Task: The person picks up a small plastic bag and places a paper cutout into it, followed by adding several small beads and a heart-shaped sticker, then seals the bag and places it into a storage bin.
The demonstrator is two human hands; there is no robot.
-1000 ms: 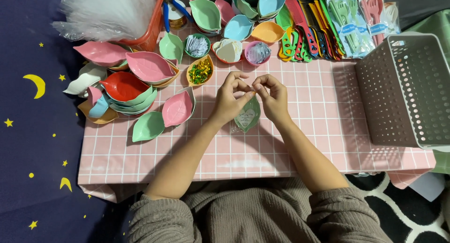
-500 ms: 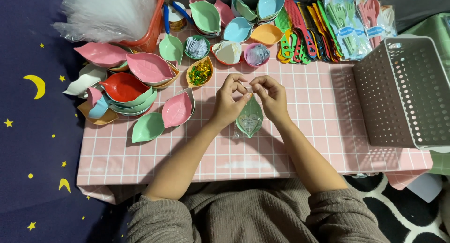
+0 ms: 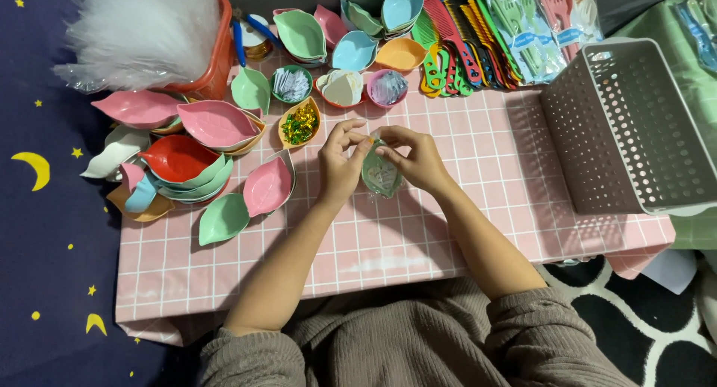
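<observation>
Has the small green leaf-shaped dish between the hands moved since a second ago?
Cannot tell for the table: the view shifts too. Against the hands, yes: the green leaf-shaped dish, once below the right hand, now sits between it and the left hand.

This looks like a home turned into a small packing station. A low tabletop under a pink checked cloth stands on a dark blue rug with yellow moons and stars, and a patterned black and white rug lies at the right. Goods lie in bulk: stacks of leaf-shaped dishes in many colours, rows of combs, bagged cutlery, and a perforated basket.
</observation>
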